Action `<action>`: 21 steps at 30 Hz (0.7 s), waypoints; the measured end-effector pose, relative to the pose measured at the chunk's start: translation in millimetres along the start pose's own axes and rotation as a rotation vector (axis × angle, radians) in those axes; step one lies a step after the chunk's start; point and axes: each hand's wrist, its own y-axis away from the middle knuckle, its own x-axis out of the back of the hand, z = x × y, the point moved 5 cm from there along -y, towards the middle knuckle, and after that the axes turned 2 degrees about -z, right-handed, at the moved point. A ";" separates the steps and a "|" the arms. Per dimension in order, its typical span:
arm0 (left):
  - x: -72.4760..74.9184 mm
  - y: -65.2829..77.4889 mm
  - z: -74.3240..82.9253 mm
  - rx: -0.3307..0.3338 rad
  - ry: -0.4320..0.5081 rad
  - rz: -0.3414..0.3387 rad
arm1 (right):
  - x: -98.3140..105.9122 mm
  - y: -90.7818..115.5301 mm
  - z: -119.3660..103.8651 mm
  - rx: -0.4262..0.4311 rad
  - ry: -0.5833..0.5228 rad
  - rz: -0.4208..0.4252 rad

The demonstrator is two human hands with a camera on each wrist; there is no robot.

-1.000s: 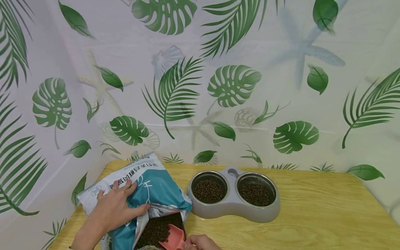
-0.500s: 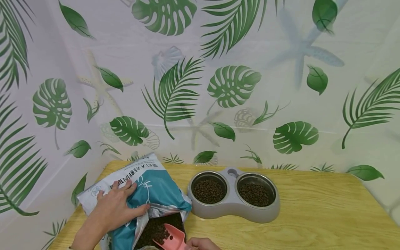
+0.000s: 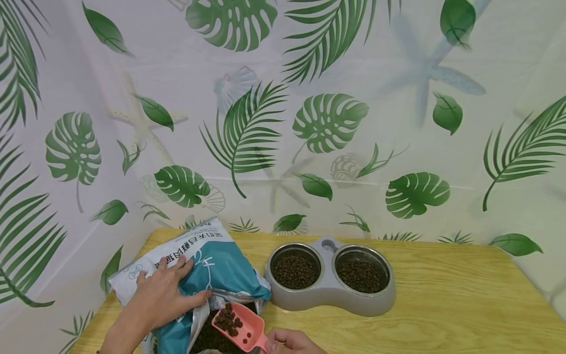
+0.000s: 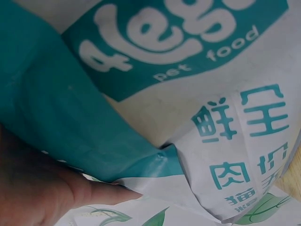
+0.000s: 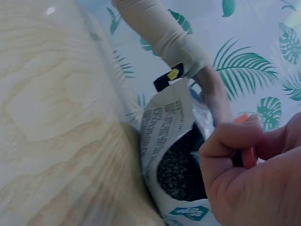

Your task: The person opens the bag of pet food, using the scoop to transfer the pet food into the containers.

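Observation:
A teal and white pet food bag (image 3: 234, 263) lies on its side at the table's left, its mouth facing the near edge and dark kibble (image 3: 212, 339) showing inside. My left hand (image 3: 163, 295) rests on top of the bag with fingers spread. In the head view my right hand (image 3: 294, 341) grips the handle of a pink scoop (image 3: 249, 322), which is above the bag's mouth with some kibble in it. The right wrist view shows my right hand (image 5: 254, 174) curled round the handle, hiding most of the scoop.
A grey double feeder (image 3: 327, 295) stands just right of the bag. Both its left bowl (image 3: 296, 271) and right bowl (image 3: 364, 275) contain brown kibble. The wooden table (image 3: 464, 295) extends to the right, against a leaf-patterned backdrop (image 3: 353, 196).
The scoop has risen from the kibble inside the bag to above its mouth, carrying kibble. My right hand has shifted slightly right and up; the left hand stays put.

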 end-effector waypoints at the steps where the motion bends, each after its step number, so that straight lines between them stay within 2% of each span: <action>1: -0.1 0.2 -0.2 0.001 0.000 -0.001 | -2.3 1.8 -4.3 0.014 -0.025 -0.026; 5: -0.7 0.3 -0.5 0.000 0.003 0.000 | -7.1 7.6 -18.3 0.012 -0.037 -0.065; 10: -1.5 0.1 0.3 -0.002 0.003 -0.002 | 0.5 18.5 -30.7 -0.045 0.000 -0.032; 13: -1.4 0.5 0.5 0.000 0.007 -0.006 | 11.2 27.4 -42.6 -0.045 0.031 0.000; 15: -0.8 0.6 0.6 -0.002 0.010 -0.004 | 21.8 34.3 -52.2 -0.042 0.082 0.056; 21: 0.8 0.4 0.7 -0.007 0.016 0.007 | 63.4 62.1 -78.0 -0.097 0.265 0.339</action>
